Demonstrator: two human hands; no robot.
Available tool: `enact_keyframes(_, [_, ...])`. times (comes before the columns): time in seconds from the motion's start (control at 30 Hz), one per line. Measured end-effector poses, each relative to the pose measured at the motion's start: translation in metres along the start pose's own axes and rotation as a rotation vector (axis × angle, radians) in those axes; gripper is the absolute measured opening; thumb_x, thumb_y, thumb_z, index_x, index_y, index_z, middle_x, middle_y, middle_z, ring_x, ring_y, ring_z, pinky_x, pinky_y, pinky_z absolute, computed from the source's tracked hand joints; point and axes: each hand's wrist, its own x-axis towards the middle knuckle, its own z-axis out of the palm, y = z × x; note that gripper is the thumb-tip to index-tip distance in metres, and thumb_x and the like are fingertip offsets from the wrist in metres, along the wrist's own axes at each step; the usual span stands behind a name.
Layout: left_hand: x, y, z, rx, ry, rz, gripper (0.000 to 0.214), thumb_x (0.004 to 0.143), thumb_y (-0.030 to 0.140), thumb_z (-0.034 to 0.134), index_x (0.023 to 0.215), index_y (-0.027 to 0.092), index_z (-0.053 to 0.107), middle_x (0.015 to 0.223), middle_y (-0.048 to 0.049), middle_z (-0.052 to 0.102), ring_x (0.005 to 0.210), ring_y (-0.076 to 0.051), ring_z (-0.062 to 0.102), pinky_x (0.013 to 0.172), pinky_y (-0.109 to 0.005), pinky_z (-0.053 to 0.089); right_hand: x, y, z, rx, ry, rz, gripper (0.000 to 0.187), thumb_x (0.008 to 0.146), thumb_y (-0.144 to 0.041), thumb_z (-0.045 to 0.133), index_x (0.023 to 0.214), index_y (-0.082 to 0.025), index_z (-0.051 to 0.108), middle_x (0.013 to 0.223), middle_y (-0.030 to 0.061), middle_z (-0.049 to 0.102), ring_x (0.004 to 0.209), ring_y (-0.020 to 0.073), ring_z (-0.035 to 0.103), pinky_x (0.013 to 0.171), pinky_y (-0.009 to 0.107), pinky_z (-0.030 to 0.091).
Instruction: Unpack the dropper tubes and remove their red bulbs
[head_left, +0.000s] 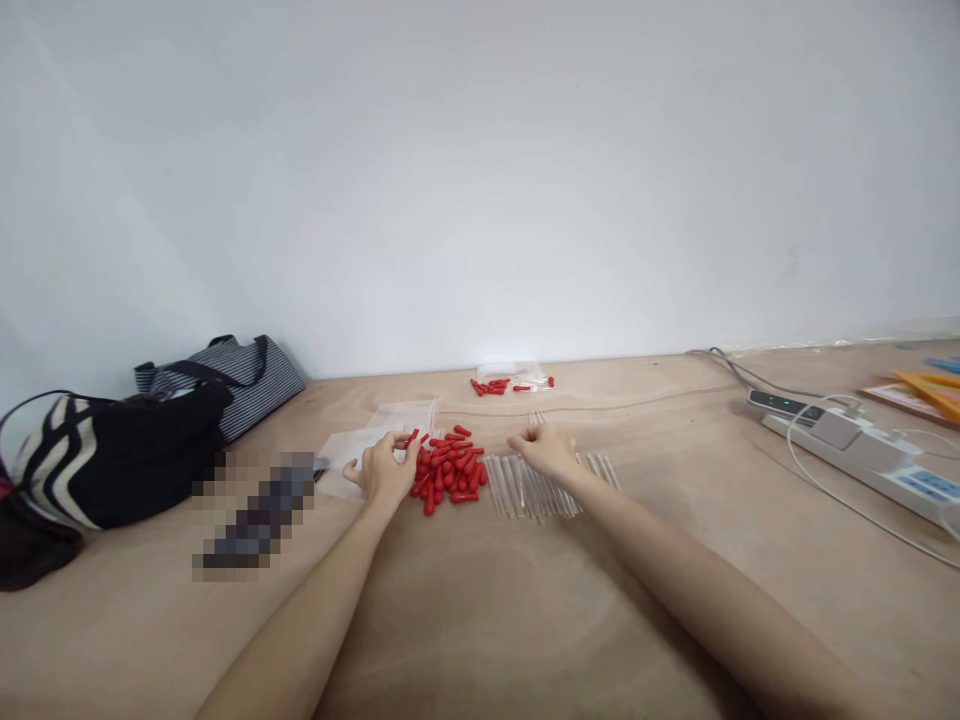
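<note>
A pile of small red caps (448, 470) lies on the wooden table (480, 620). Beside it on the right sits a row of clear thin tubes (551, 488). My left hand (386, 468) rests at the pile's left edge, pinching one red cap between its fingertips. My right hand (546, 448) lies over the far end of the tubes, its fingers curled around a clear tube that sticks up. A clear plastic bag (375, 440) lies behind my left hand.
Farther back lies a second small bag with several red caps (510, 380). Two cloth bags (120, 450) stand at the left, next to a blurred-out patch (255, 510). A power strip with cables (847, 440) and orange items (926, 390) occupy the right.
</note>
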Motion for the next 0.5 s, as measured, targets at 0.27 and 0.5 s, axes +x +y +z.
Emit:
enact_keyframes(0.27, [0.005, -0.008, 0.009, 0.030, -0.102, -0.001, 0.025, 0.074, 0.047, 0.048, 0.083, 0.027, 0.060, 0.082, -0.0004, 0.068, 0.093, -0.026, 0.053, 0.089, -0.050, 0.019, -0.004, -0.007, 0.022, -0.181, 0.034, -0.025, 0.023, 0.070, -0.039, 0.051, 0.064, -0.022, 0.065, 0.077, 0.0054, 0.066, 0.087, 0.0239, 0.052, 0.082, 0.045, 0.025])
enact_keyframes(0.5, [0.004, -0.005, 0.002, 0.070, -0.114, 0.008, 0.028, 0.078, 0.046, 0.041, 0.080, 0.026, 0.062, 0.085, -0.0019, 0.068, 0.095, -0.027, 0.052, 0.087, -0.052, 0.017, 0.010, 0.007, 0.002, -0.295, 0.121, 0.021, 0.020, 0.071, -0.036, 0.051, 0.074, -0.023, 0.065, 0.089, 0.0047, 0.064, 0.094, 0.0233, 0.051, 0.083, 0.041, 0.027])
